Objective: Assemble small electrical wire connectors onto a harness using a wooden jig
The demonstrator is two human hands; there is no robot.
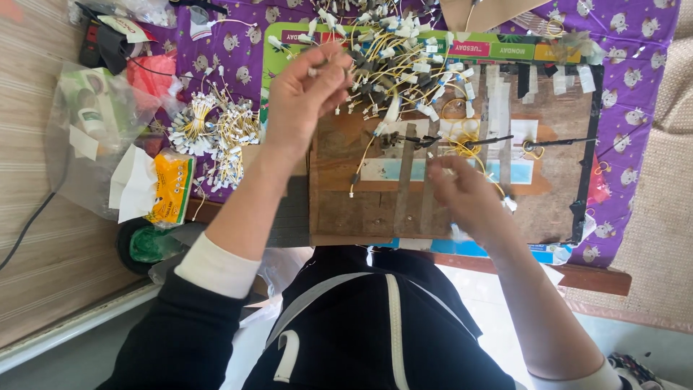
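Note:
My left hand [303, 101] is raised over the table's left side, its fingers pinched on a thin yellow wire with white connectors [326, 65] at the edge of a loose pile of such wires [404, 65]. My right hand [465, 198] rests on a worn wooden board [556, 144] and its fingers close on the end of a yellow wire [462, 148] that loops near thin black pins [491, 141] on the board. Strips of tape cross the board.
Bundles of finished yellow wires [213, 130] lie on the purple patterned cloth [635, 108] at left. A yellow packet [170, 189], clear plastic bags [86, 123] and a green roll [144, 244] sit at the left edge. A colourful board [505, 49] lies behind the pile.

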